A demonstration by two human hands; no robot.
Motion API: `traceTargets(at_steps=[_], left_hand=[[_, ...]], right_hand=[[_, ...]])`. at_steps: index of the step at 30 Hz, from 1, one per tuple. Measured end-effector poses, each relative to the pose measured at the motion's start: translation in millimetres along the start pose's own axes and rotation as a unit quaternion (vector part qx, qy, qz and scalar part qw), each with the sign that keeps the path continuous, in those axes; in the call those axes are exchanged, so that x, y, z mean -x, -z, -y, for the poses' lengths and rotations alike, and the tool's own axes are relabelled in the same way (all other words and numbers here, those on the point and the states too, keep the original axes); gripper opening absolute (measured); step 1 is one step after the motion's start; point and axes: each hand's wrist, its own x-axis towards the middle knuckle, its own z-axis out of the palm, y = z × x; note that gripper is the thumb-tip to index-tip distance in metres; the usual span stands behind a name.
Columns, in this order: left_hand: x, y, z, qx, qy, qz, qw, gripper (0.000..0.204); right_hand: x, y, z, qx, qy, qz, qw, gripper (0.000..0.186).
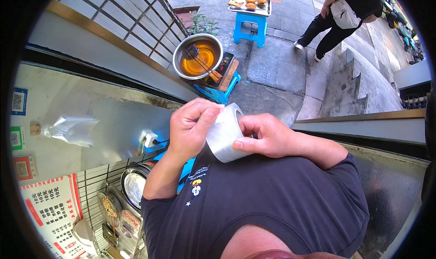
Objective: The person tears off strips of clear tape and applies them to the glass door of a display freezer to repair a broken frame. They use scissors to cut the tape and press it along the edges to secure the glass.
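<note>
In the middle, at chest height, a wide roll of clear tape (pixel 222 136) is held on its side. My left hand (pixel 193 125) is closed at its upper left edge, thumb and forefinger pinched on the tape's edge or end; which one I cannot make out. My right hand (pixel 268 136) grips the roll from the right, fingers curled into its core and thumb on the outside. Beyond my hands, a steel bowl of amber oil (pixel 202 50) holds a dark utensil and long chopsticks (pixel 204 68), on a cooker atop a blue stool.
A tray (pixel 269 10) of fried food stands on another blue stool (pixel 250 27). A person (pixel 331 18) walks at upper right. At left are a metal wall (pixel 113 122) with a plug (pixel 150 140), cookware (pixel 134 188) and signs (pixel 50 213). A ledge (pixel 363 127) runs along the right.
</note>
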Motion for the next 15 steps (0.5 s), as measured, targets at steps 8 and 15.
traceTargets(at_steps=[8, 15], left_hand=[[-1.1, 12.2, 7.0, 0.127, 0.122, -0.101, 0.979, 0.028], [-8.0, 17.3, 9.9, 0.247, 0.146, -0.166, 0.943, 0.029]], right_hand=[[-7.9, 13.0, -1.9, -0.001, 0.046, 0.096, 0.994, 0.03], [-16.2, 16.4, -19.6, 0.011, 0.094, 0.129, 0.987, 0.029]])
